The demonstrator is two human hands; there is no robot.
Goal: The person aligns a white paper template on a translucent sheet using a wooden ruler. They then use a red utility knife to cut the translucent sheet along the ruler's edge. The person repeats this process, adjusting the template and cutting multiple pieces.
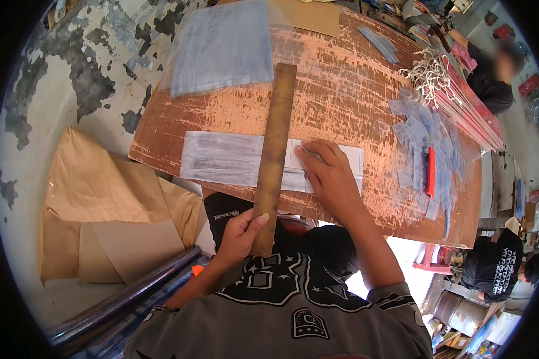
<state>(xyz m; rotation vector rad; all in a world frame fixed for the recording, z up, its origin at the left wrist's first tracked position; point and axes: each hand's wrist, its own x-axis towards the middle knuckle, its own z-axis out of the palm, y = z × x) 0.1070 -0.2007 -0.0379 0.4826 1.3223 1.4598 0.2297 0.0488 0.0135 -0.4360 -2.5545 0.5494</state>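
My left hand [244,234] grips a long flat wooden straightedge [276,134] by its near end, thumb on top. The straightedge lies slantwise across a stack of clear plastic strips [221,157], its near end jutting past the table edge. Beneath the strips' right part is a white board [352,160] with thin lines on it. My right hand [324,170] rests on the strips and board just right of the straightedge, fingers bent and a little apart, fingertips pressing down.
Larger clear plastic sheets [221,51] lie at the table's far left. Cut plastic pieces [413,143] are heaped at the right, with a narrow red tool [431,172] on them. Behind are bundled red-and-white strips with white cords [461,96]. Brown paper [108,185] stands left; other people are at right.
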